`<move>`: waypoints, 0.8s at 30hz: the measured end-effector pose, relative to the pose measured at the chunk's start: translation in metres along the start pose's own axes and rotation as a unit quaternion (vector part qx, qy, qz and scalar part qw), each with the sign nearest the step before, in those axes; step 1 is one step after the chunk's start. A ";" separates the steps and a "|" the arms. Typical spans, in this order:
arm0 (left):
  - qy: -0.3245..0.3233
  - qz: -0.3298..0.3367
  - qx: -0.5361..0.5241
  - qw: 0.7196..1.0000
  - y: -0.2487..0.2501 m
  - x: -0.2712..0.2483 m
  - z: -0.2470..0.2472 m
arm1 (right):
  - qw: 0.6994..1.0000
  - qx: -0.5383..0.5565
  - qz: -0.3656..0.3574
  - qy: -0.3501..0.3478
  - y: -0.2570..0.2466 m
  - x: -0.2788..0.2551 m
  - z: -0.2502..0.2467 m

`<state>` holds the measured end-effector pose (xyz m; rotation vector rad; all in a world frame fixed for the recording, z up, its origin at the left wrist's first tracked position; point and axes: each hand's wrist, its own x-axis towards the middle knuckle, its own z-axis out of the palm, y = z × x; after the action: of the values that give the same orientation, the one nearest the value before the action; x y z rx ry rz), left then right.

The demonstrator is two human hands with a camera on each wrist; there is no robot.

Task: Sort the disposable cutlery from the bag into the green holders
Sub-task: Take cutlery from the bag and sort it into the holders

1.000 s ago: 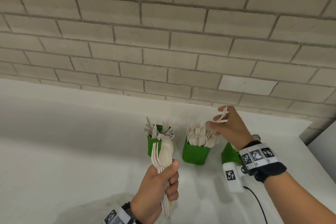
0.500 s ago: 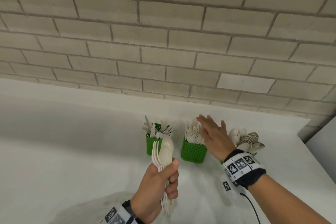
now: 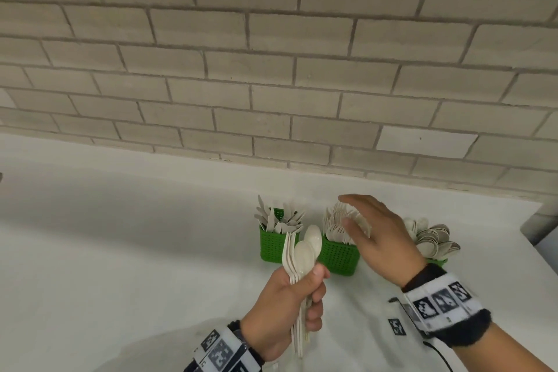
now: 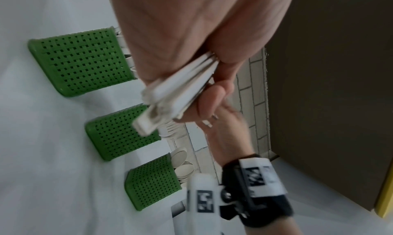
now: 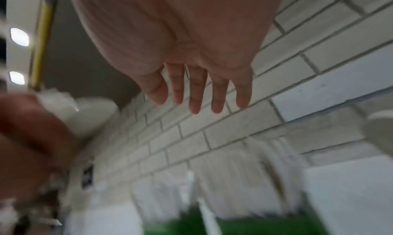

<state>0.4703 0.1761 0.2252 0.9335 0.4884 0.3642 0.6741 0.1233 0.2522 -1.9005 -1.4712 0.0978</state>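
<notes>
A second ago your right hand [image 3: 380, 238] pinched a fork above the middle holder [image 3: 339, 257]; now its fingers [image 5: 195, 94] are straight, spread and empty over the forks [image 3: 338, 220], so that piece looks delivered. Your left hand [image 3: 287, 305] still grips the bundle of spoons and other cutlery [image 3: 302, 257] in front of the three green holders on the surface [image 3: 120, 251], so sorting likely continues.

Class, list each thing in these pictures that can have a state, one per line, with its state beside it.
Left hand: grips a bundle of cutlery.
Bundle of cutlery: upright, spoons on top.
Right hand: empty, fingers straight, above the middle holder.
Left holder: upright, holds knives.
Middle holder: upright, full of forks.
Right holder: upright, full of spoons.
</notes>
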 end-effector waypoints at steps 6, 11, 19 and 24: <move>-0.065 -0.036 -0.007 0.997 0.001 -0.002 0.006 | 0.981 0.132 -0.104 -0.098 -0.071 -0.019 -0.042; -0.160 -0.062 0.029 0.985 0.008 -0.007 0.015 | 0.961 0.096 -0.124 -0.229 -0.086 -0.006 -0.049; -0.158 -0.103 0.101 0.977 0.003 -0.015 0.020 | 0.966 0.086 -0.092 -0.226 -0.081 -0.011 -0.045; -0.145 -0.127 0.184 0.964 0.000 -0.017 0.021 | 0.949 0.031 -0.103 -0.296 -0.080 -0.016 -0.045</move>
<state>0.4679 0.1538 0.2397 1.2452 0.4052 -0.1032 0.6244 0.0949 0.3252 -1.7296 -2.0216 0.6559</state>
